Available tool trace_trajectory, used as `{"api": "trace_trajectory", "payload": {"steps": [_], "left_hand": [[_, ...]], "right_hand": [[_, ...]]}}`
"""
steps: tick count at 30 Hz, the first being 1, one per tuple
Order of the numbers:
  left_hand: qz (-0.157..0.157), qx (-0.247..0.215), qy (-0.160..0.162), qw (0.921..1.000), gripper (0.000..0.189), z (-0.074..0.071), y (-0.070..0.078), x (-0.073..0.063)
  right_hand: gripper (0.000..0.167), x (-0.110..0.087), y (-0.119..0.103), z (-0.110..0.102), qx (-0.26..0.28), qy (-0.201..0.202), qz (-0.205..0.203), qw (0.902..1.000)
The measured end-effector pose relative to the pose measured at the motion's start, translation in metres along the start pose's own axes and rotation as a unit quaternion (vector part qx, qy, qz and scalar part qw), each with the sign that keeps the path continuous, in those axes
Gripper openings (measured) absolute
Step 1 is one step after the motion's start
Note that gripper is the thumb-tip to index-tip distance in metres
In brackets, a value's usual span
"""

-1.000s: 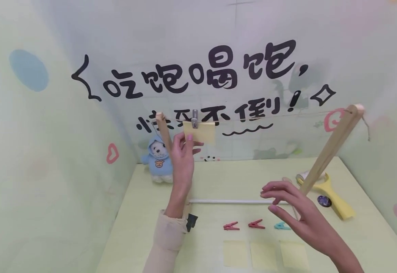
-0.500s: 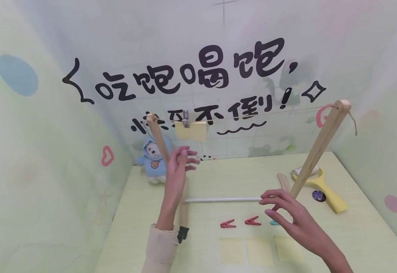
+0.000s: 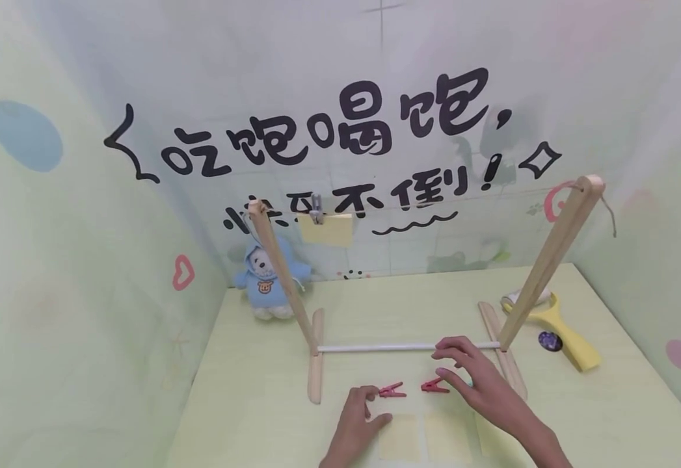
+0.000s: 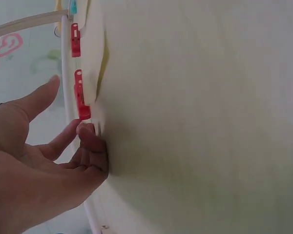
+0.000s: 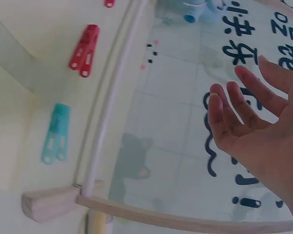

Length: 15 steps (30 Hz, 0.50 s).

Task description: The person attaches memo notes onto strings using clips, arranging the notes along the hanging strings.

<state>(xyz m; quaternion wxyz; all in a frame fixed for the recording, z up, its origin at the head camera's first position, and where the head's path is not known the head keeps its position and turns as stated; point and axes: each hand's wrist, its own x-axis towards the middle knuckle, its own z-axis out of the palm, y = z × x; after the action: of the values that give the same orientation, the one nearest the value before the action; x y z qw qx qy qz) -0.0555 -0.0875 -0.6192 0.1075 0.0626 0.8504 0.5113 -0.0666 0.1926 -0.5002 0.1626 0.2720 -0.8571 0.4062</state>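
Note:
My left hand (image 3: pixel 354 426) is low over the table, its fingertips at the tip of the nearer red clothespin (image 3: pixel 393 390); the thumb stands apart from it. Whether the fingers touch the clothespin I cannot tell for sure. My right hand (image 3: pixel 483 383) hovers, fingers loosely bent and holding nothing, close to a second red clothespin (image 3: pixel 434 386). A teal clothespin (image 5: pixel 56 134), mostly hidden by the right hand in the head view, lies beside it. Several yellow paper notes (image 3: pixel 399 439) lie in front. Another yellow note (image 3: pixel 337 232) hangs from the string (image 3: pixel 463 198) by a grey clothespin (image 3: pixel 317 209).
A wooden stand with a left post (image 3: pixel 284 279), a right post (image 3: pixel 551 266) and a white crossbar (image 3: pixel 369 348) straddles the table. A plush toy (image 3: pixel 267 286) in blue sits at the back left. A yellow-handled lint roller (image 3: pixel 574 338) and a dark round object (image 3: pixel 549 341) lie right.
My left hand has let go of the hanging note and come down to the nearer red clothespin. The right hand has shifted slightly left and stays empty.

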Motion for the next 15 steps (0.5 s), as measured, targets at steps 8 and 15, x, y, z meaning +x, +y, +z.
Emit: {"api": "trace_trajectory", "payload": {"steps": [8, 15], "left_hand": [[0.011, -0.079, 0.018, 0.9967, 0.063, -0.004, 0.005, -0.013], [0.062, -0.020, -0.010, 0.9979, 0.052, -0.006, -0.008, -0.015]], "right_hand": [[0.024, -0.002, 0.031, 0.062, -0.003, -0.063, -0.008, 0.9980], [0.043, -0.010, 0.039, 0.099, -0.155, -0.110, 0.000, 0.9817]]}}
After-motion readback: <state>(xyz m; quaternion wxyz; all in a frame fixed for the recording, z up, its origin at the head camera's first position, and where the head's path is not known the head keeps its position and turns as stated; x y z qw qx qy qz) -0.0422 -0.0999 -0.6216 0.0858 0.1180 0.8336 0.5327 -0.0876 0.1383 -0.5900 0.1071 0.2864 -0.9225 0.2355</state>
